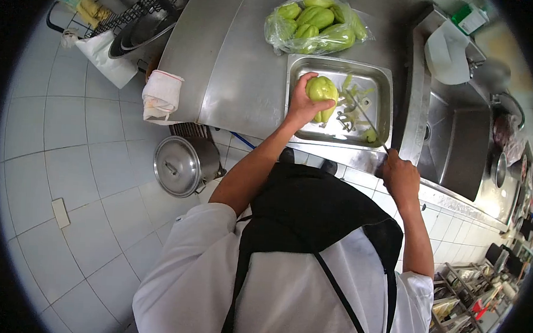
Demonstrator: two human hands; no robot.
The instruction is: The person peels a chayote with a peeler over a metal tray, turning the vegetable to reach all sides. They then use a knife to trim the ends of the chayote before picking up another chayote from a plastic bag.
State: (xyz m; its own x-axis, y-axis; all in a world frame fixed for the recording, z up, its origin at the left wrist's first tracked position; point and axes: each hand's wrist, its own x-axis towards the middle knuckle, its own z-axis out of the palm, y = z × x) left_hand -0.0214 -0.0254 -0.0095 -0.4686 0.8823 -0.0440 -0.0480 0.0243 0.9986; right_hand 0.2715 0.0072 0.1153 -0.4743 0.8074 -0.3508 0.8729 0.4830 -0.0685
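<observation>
My left hand is wrapped round a pale green chayote, thumb across its front, over the left half of a metal tray. My right hand grips a long thin knife by its handle at the tray's near right corner. Its blade slants up and left across the tray, with the tip close to the chayote's right side. Green peelings lie scattered on the tray bottom, and a small round green piece sits near the lower right corner.
A clear plastic bag of chayotes lies behind the tray on the steel counter. To the right is a sink. A folded cloth hangs at the counter's left edge. Below it stands a lidded pot.
</observation>
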